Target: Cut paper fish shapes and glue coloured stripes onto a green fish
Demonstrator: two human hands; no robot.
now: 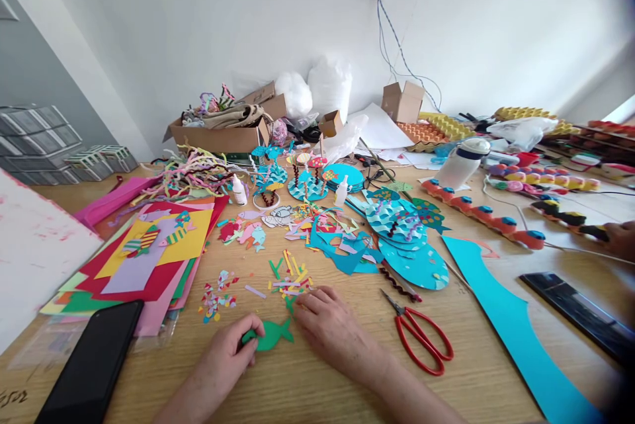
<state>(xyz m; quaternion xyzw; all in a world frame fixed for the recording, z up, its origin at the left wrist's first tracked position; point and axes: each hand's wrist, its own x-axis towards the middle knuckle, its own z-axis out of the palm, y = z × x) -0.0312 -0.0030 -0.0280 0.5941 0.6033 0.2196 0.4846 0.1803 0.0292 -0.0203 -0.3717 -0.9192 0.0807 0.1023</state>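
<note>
Near the front of the table my left hand (pixel 234 351) pinches a green paper fish (pixel 270 336) by its left end, with the forked tail pointing right. Just right of that tail, my right hand (pixel 330 325) rests low over the table with its fingers curled. Another piece of green paper (pixel 290 305) shows at its fingertips; whether the fingers grip it is hidden. Small paper strips (pixel 292 272) lie just beyond this hand, and a heap of tiny paper bits (pixel 218 295) lies behind the left one. Red-handled scissors (pixel 421 338) lie to the right.
Coloured paper sheets (pixel 188 245) and a black phone (pixel 94 358) lie at left. White glue bottles (pixel 239 191) stand among finished paper fish. Blue discs (pixel 411 262) and a large blue paper offcut (pixel 510 318) lie at right. Another person's hand (pixel 620 239) shows at the right edge.
</note>
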